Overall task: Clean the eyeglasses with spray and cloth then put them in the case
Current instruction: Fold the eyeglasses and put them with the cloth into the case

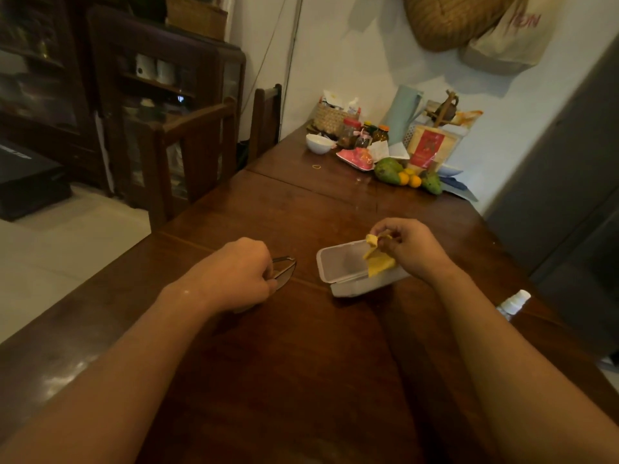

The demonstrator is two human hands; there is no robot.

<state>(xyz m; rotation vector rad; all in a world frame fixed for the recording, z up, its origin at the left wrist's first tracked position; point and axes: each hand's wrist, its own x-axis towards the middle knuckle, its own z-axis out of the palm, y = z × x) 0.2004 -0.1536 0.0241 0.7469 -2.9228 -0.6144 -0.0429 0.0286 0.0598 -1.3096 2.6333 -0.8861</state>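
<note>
I see one pair of eyeglasses (284, 270) gripped in my left hand (239, 272) at 9 o'clock of the one open case (348, 271) — mostly hidden, axis unclear. My right hand (407, 247) pinches one yellow cloth (378, 259) over the case. One spray bottle (514, 303) at 3 o'clock — partly hidden.

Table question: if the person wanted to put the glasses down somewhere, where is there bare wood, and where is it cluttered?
Bare wood lies between the two forearms, near the table edge, and across the middle between the open case and the far clutter. The far right corner is crowded: bowl, jars, fruit. The spray bottle stands at the right edge.
</note>
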